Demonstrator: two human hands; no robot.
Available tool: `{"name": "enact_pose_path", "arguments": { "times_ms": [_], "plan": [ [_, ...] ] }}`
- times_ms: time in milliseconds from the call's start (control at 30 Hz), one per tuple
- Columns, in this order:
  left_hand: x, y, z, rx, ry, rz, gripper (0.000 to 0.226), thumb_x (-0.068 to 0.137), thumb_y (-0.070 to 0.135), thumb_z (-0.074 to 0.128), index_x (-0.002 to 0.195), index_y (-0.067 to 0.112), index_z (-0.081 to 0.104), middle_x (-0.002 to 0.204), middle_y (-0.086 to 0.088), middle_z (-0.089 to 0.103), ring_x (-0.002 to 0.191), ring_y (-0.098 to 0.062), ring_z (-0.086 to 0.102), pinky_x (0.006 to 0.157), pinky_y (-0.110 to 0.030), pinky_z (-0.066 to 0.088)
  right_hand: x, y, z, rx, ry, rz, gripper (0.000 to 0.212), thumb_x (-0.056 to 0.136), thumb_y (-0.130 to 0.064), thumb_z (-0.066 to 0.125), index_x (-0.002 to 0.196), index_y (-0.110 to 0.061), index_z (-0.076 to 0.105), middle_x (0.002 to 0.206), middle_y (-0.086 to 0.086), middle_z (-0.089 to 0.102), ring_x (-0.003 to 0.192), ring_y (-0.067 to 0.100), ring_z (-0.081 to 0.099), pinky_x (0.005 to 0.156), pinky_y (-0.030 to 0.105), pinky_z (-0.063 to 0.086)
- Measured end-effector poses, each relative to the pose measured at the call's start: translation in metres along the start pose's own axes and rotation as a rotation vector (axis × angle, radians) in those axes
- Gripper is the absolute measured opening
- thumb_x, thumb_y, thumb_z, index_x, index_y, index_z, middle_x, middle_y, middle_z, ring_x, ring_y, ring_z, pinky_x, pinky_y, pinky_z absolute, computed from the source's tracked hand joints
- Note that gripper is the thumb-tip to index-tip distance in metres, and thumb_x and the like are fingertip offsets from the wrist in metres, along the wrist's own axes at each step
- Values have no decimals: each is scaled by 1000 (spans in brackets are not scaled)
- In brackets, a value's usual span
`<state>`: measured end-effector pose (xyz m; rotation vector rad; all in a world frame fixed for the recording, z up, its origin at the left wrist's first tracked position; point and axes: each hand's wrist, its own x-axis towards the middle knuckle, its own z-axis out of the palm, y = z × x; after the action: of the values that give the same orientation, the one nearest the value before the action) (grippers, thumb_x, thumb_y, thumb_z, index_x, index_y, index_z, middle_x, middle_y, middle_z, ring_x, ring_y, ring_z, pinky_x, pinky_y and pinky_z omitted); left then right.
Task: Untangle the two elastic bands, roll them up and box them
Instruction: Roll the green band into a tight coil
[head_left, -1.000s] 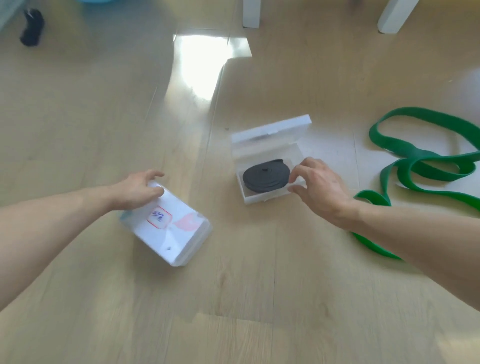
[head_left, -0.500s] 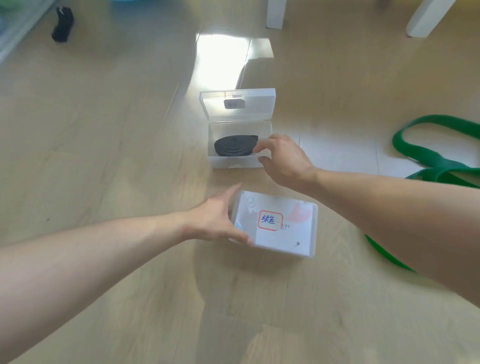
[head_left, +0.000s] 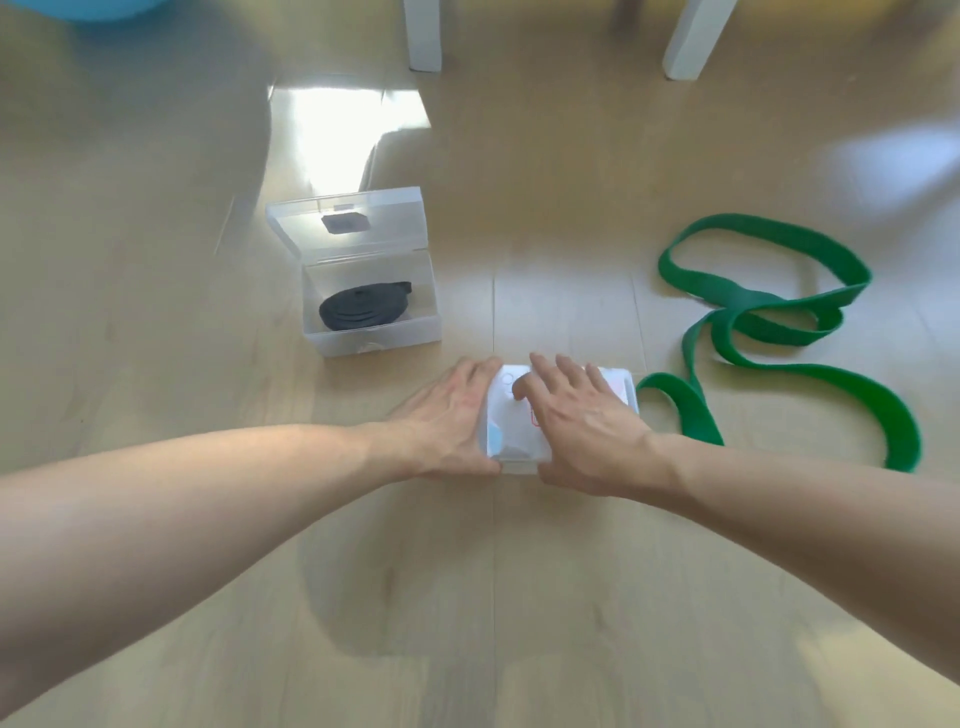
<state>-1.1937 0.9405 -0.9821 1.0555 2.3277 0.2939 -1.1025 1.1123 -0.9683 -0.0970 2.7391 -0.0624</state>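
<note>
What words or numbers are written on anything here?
Closed box: a red-edged sticker shows beside the right hand, mostly covered, so unreadable.
Open box: a dark tag on its lid, no writing legible.
Nothing else carries text.

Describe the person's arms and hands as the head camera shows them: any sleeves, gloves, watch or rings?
Both forearms are bare as far as the frame shows, with no sleeve edge in view. The left hand and right hand are ungloved. No watch, bracelet or ring shows on the visible sides of wrists and fingers.
</note>
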Motion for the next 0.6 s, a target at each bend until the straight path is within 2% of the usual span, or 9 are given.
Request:
{"name": "enact_pose_path", "arguments": {
  "times_ms": [67, 133, 267, 367, 433, 500, 533, 600],
  "plan": [
    [6, 5, 3, -12, 18, -8, 114, 72, 48, 81, 158, 24, 11, 153, 0, 30, 139, -21, 41, 98, -25, 35, 1, 4, -1, -30, -36, 8, 103, 71, -35, 74, 152, -20, 11, 158, 18, 17, 142, 42, 26, 116, 55, 27],
    [7, 7, 7, -37, 33, -32, 116, 70, 47, 81, 159, 24, 11, 152, 1, 29, 139, -20, 40, 100, -24, 34, 2, 4, -2, -67, -85, 3, 118, 73, -31, 76, 157, -21, -7, 161, 20, 9, 146, 45, 18, 118, 57, 23],
    [6, 0, 8, -41, 40, -35, 117, 68, 49, 80, 159, 25, 10, 149, 1, 31, 138, -22, 42, 107, -28, 34, 6, -5, -9, -82, -149, 21, 112, 81, -16, 67, 158, -19, -14, 164, 24, -2, 150, 50, 5, 120, 61, 17],
    [1, -9, 5, -6, 34, -57, 123, 69, 50, 80, 161, 31, 0, 152, 3, 29, 137, -23, 44, 108, -29, 34, 11, -10, -16, -34, -219, 6, 107, 84, -10, 60, 158, -19, -17, 165, 24, -9, 151, 50, -4, 121, 62, 11],
    [-2, -13, 2, -13, 32, -100, 132, 69, 47, 83, 158, 43, -15, 159, 3, 24, 138, -26, 44, 109, -33, 36, 17, -9, -37, 69, -264, -43, 104, 85, -11, 60, 160, -23, -11, 167, 18, -3, 153, 44, 2, 122, 58, 15],
    [-4, -17, -2, -51, 53, -148, 142, 68, 44, 87, 151, 52, -29, 166, 3, 19, 135, -30, 48, 106, -36, 43, 24, -1, -66, 170, -239, -112, 95, 84, -11, 63, 161, -26, 10, 166, 10, 17, 148, 33, 29, 118, 43, 32],
    [-3, -19, -4, -100, 81, -167, 146, 67, 42, 89, 149, 53, -33, 167, 3, 19, 133, -31, 50, 105, -38, 46, 29, 6, -80, 213, -188, -96, 87, 84, -13, 66, 158, -27, 24, 162, 7, 29, 140, 27, 42, 111, 35, 40],
    [0, -25, -6, -234, 159, -209, 153, 63, 39, 92, 147, 52, -36, 166, 1, 25, 132, -31, 53, 105, -42, 49, 37, 22, -101, 287, 19, 17, 62, 84, -25, 71, 142, -28, 48, 142, 1, 53, 117, 21, 56, 91, 33, 48]
  ]
}}
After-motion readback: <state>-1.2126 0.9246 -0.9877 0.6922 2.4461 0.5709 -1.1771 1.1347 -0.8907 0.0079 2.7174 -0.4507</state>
